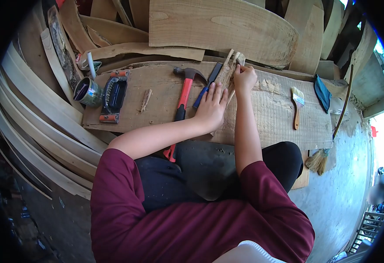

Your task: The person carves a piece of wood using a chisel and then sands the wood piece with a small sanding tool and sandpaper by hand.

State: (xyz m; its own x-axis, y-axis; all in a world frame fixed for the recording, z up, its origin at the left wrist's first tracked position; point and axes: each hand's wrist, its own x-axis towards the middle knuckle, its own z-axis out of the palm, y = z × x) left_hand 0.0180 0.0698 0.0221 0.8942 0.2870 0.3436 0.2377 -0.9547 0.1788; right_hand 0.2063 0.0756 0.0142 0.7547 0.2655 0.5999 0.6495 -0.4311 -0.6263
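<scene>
My left hand [213, 108] lies with outstretched fingers on a narrow, rough strip of wood [225, 75], which rests aslant on a broad plank [157, 96]. At the strip's far end, my right hand [244, 79] is closed, fingertips pinched together against it; what they grip, if anything, is too small to make out. Just left of my left hand lies a blue-handled chisel-like tool [207, 87] with a dark flat blade. Beside that is a claw hammer [185, 92] with a red and black handle, its grip end hanging past the plank's near edge.
On the plank are a hand sander [115, 96], a wood splinter [146, 100], a paintbrush [297, 107] and a dark blue cloth [322, 94]. A tin can [88, 92] stands left. Boards [222, 28] lean behind; curved strips [43, 127] line the left. A straw brush [318, 162] lies right.
</scene>
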